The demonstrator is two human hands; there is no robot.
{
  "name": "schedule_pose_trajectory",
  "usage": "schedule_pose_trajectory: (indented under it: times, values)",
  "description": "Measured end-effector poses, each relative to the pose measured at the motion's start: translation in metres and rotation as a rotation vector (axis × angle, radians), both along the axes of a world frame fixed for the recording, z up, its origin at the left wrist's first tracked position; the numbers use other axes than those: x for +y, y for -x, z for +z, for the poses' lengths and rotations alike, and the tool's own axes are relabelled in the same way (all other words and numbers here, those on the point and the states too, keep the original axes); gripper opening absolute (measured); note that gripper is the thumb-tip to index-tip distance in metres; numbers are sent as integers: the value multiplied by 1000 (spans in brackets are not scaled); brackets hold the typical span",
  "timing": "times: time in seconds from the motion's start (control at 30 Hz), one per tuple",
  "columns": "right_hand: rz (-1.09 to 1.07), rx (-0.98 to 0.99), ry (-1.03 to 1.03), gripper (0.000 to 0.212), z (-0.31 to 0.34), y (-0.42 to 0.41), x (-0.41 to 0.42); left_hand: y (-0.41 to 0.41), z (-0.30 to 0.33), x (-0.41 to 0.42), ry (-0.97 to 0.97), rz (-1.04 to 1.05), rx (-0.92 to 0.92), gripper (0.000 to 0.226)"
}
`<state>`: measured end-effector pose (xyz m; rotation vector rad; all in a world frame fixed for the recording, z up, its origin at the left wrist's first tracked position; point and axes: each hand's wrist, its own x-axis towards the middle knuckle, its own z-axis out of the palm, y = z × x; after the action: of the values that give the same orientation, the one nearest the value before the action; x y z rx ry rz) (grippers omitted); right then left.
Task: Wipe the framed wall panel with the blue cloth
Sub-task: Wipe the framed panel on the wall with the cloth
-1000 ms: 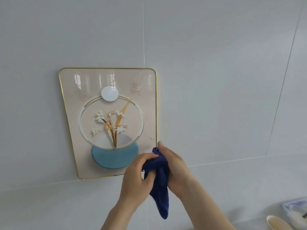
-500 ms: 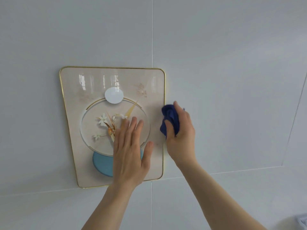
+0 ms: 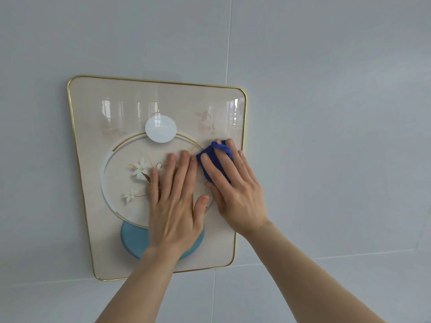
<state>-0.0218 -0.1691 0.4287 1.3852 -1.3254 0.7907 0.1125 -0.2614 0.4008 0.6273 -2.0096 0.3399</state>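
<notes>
Pale grey wall tiles [image 3: 326,113] carried the glossy, fragile-looking framed wall panel [image 3: 98,136], steadied by her flat, spread left hand [image 3: 173,206] while her right hand [image 3: 235,190] pressed the soft, bunched blue cloth [image 3: 211,159] against its right side.

- Framed wall panel [image 3: 93,145]: gold-rimmed, rounded corners, glossy beige face with ringed flower motif, white disc, blue disc below; mounted flat on wall.
- Blue cloth [image 3: 210,159]: dark blue, bunched, pressed against panel's right-centre.

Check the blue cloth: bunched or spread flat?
Bunched: the blue cloth is a small wad under the right hand on the panel.
</notes>
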Motion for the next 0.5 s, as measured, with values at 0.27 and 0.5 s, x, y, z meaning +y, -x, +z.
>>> schedule_pose_trajectory:
  times: [0.27,0.5]
  values:
    - [3,72,-49,49,-64,21,7,6,-4,-7,32,-19,37,71]
    - [-34,78,-219,56,-124,29,34,8,-6,-11,51,-3,42,71]
